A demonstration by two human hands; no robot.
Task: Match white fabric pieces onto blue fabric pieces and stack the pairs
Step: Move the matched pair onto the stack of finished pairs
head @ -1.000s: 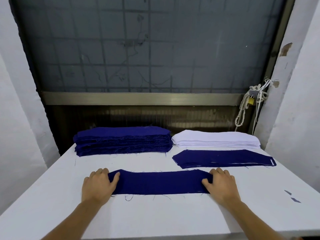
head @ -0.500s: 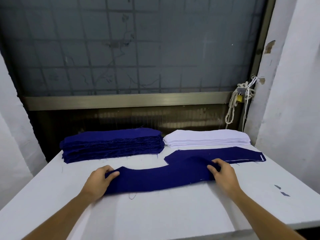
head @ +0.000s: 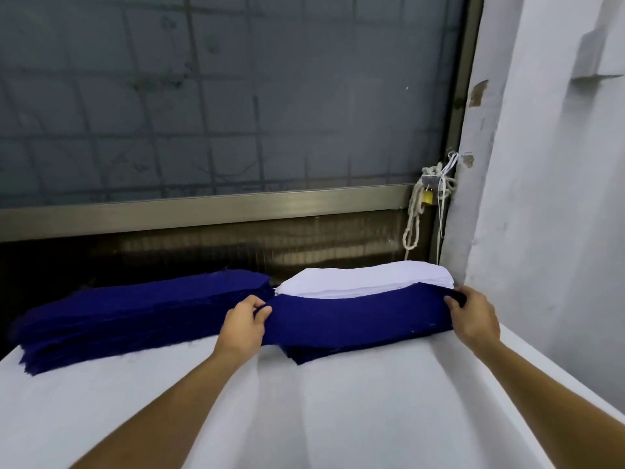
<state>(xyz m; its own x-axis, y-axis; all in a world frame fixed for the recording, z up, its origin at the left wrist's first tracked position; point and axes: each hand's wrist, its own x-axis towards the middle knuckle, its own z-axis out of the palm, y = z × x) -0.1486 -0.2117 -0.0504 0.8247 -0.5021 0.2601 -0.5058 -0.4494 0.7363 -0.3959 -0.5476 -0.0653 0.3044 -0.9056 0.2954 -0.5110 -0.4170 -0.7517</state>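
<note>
Carried away and rightward since a moment ago, one blue piece [head: 358, 316] hangs over the white table [head: 304, 418], its ends pinched by the left hand [head: 243, 321] and right hand [head: 473, 316]. A second blue piece [head: 318, 355] lies beneath it. Behind sit two stacks: blue stack [head: 135, 316] left, white stack [head: 365, 280] right. Beyond: grey shutter [head: 236, 113], white wall [head: 558, 198], one rope [head: 414, 218], one padlock [head: 427, 197].

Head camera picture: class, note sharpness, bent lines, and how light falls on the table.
Head view: motion blur smears the blue stack; the blue piece in the left hand and right hand is clearer. Head view: the wide lens bows the window rail and leans the wall. Head view: soft light, faint shadows on the table, no harsh glare.
</note>
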